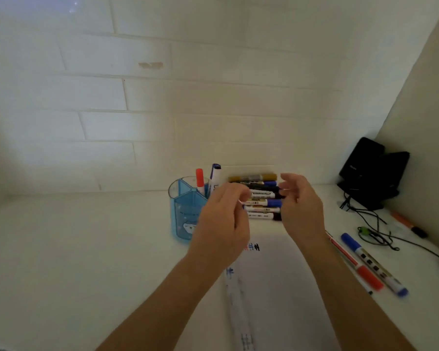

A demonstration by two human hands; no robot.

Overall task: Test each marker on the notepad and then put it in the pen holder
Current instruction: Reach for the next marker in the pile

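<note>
A blue translucent pen holder [185, 211] stands on the white desk with a red-capped marker [200, 181] and a blue-capped marker [215, 176] upright in it. Just right of it lies a row of several markers [260, 186] stacked side by side. My left hand [221, 224] hovers over the row's left end and pinches the thin tip end of a white marker with a blue cap [266, 203]. My right hand [302, 206] is at the row's right end with loose, slightly blurred fingers that hold nothing I can see. The white notepad [276, 287] lies below my hands and bears small ink marks.
A blue marker [373, 264] and a red pen [365, 272] lie right of the notepad. An orange marker [406, 222] lies by the right wall. A black device [373, 173] with trailing cables [375, 231] fills the back right corner. A tiled wall stands behind.
</note>
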